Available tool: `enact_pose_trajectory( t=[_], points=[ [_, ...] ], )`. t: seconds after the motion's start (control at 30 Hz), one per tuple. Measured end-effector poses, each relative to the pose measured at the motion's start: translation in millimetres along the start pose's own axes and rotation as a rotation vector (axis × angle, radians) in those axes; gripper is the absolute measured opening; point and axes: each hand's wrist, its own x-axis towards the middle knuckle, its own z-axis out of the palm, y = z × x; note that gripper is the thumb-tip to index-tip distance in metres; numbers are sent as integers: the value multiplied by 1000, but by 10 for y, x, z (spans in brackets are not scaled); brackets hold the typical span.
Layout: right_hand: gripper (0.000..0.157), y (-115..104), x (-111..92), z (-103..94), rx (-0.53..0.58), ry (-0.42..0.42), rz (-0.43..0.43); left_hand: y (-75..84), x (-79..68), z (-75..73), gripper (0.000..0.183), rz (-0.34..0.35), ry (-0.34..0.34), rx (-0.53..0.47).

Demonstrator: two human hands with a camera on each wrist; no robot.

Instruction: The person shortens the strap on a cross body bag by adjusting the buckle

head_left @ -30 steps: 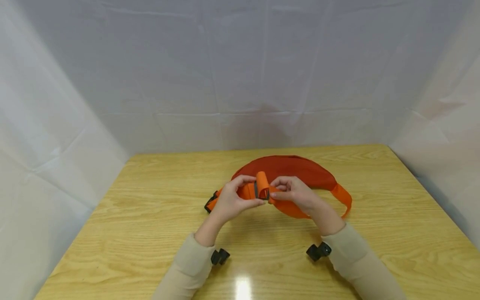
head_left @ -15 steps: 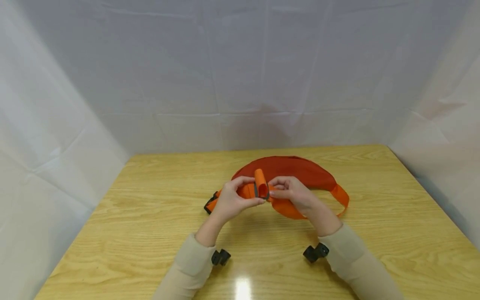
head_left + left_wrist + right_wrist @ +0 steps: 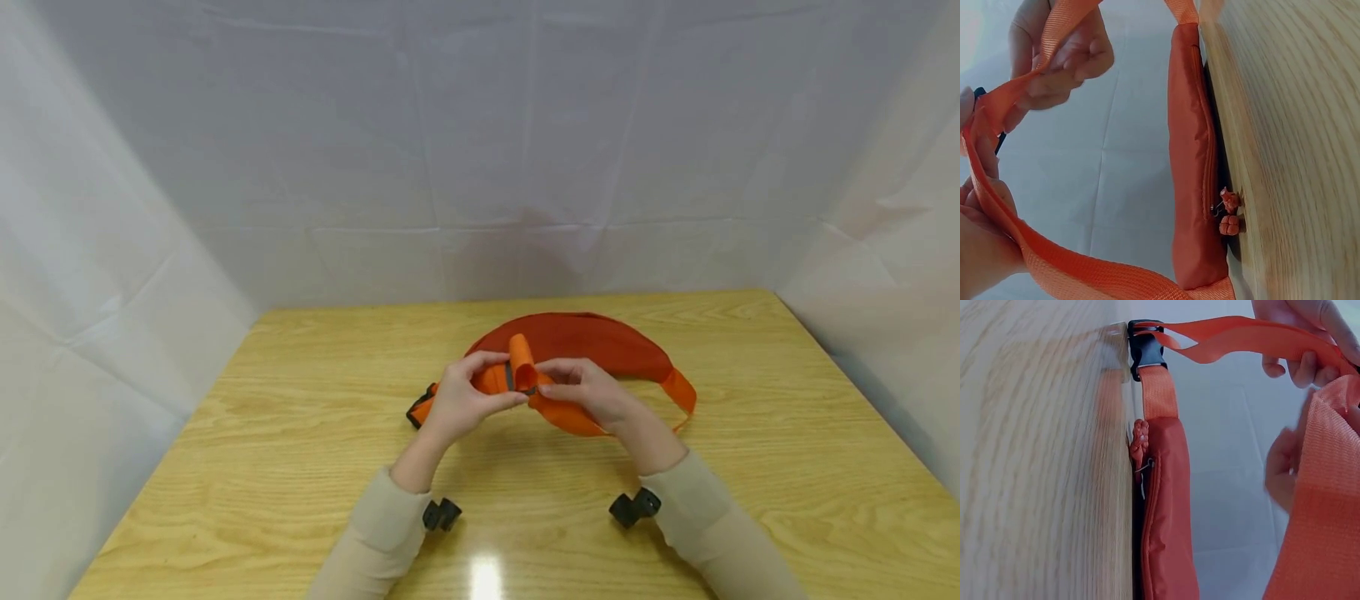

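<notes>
Drawn slightly leftward since the earlier head frame, the orange strap (image 3: 679,390) curves right of centre; its raised loop (image 3: 519,352) stands mid-frame by a dark slider (image 3: 510,377). The left hand (image 3: 459,406) grips there, thumb and fingers parted around the webbing, seemingly steadying it for the right hand (image 3: 592,392), which pinches close beside. Behind lies the red pouch (image 3: 600,337). Both sleeves (image 3: 385,521) slant inward from the bottom edge.

Looped orange strap (image 3: 522,360) partly hides the dark slider (image 3: 510,377) — its threading can't be made out. The right wrist view crops the pouch (image 3: 1170,512) at the bottom — and the right hand (image 3: 1285,465) looks blurred.
</notes>
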Motion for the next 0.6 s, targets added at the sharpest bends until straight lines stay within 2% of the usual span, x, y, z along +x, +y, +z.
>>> enact_pose_trajectory(
  t=[0.13, 0.4, 0.6],
  points=[
    [38, -8, -3, -1, 4, 4, 16, -13, 2, -3, 43, -2, 1, -2],
    [15, -46, -1, 13, 103, 26, 29, -12, 19, 8, 43, 3, -2, -3],
    [13, -59, 1, 13, 135, 28, 35, -13, 24, 18, 42, -8, -3, -7]
  ],
)
